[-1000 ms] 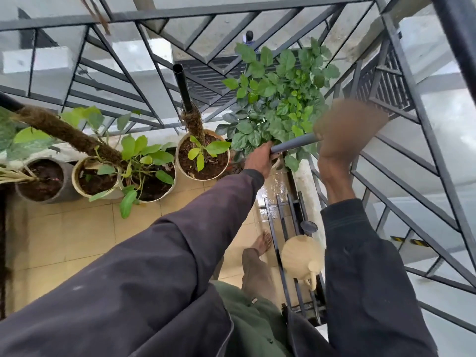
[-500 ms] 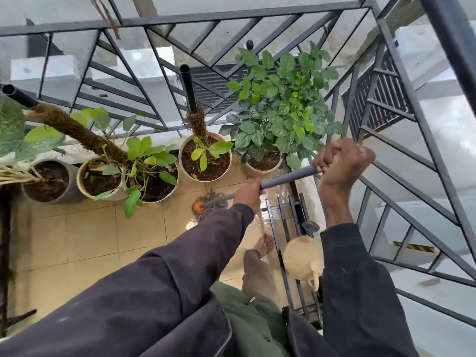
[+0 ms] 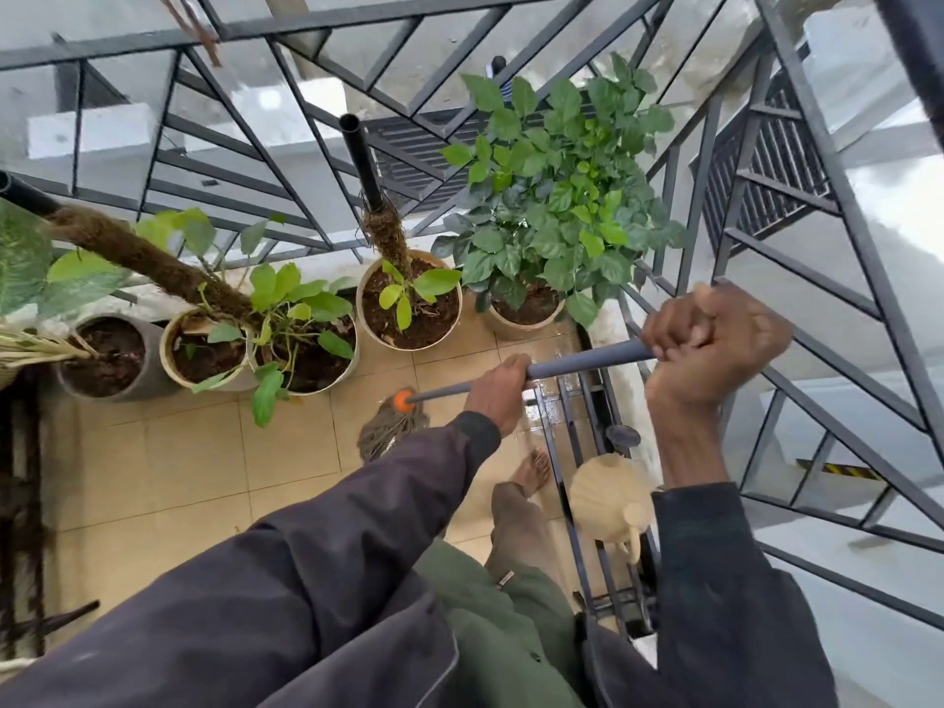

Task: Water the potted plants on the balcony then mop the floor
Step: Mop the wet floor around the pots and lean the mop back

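Pressing the string mop head (image 3: 385, 426) onto the tan floor tiles (image 3: 179, 467), just in front of the row of potted plants (image 3: 408, 309) and near a bare foot (image 3: 534, 470). Judging the watering as most likely finished, going by the dark soil in the pots and the tan watering can (image 3: 610, 495) sitting unheld on a black metal rack (image 3: 605, 401) beside the railing (image 3: 286, 28). Judging the mopping as barely started: seeing a wet sheen only on the tiles near the bushy plant (image 3: 557, 206), with the wide left stretch looking dry, so leaving most of the floor to cover. Gripping the grey mop handle (image 3: 577, 364) low down with the left hand (image 3: 498, 393), fingers curled over the shaft, arm reaching forward and down. Clenching the right hand (image 3: 715, 344) in a tight fist round the handle's upper end, wrist raised, forearm rising close to the railing.
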Action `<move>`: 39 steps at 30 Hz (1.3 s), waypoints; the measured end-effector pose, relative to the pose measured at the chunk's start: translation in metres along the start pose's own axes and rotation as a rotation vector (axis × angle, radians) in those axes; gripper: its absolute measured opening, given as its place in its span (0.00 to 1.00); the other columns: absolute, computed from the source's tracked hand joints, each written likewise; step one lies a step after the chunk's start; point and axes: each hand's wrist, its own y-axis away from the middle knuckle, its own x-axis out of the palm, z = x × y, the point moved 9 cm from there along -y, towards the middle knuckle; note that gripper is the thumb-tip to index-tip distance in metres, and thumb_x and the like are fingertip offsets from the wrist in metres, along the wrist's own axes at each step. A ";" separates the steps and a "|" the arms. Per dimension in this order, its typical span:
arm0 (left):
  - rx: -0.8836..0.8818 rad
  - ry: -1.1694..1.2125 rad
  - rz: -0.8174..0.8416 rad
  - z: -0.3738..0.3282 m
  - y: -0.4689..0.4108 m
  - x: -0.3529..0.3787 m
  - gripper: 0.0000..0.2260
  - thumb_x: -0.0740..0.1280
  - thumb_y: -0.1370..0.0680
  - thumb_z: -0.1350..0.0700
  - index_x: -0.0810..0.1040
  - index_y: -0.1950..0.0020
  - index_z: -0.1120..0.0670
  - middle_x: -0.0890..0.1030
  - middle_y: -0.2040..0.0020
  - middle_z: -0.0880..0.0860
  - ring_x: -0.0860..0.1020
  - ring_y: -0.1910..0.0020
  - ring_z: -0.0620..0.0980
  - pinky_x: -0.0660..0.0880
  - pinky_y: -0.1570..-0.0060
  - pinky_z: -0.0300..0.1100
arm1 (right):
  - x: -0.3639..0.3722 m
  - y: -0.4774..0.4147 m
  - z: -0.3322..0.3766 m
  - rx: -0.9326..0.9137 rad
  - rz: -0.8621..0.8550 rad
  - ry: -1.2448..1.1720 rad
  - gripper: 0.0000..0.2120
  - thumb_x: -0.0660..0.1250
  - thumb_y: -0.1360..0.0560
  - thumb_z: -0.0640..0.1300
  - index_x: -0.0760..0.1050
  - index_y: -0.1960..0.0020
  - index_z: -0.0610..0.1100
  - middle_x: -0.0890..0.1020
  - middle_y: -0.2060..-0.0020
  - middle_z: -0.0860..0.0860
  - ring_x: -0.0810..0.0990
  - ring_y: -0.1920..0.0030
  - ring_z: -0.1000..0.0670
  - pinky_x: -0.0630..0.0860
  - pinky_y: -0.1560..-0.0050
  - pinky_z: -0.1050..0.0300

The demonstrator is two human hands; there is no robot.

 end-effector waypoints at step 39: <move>-0.022 -0.051 0.067 0.048 -0.014 0.003 0.10 0.62 0.19 0.63 0.72 0.38 0.56 0.81 0.47 0.61 0.80 0.50 0.64 0.76 0.53 0.56 | 0.036 -0.012 -0.035 0.140 0.062 0.229 0.18 0.63 0.31 0.36 0.66 0.77 0.50 0.60 0.82 0.52 0.59 0.81 0.53 0.60 0.72 0.62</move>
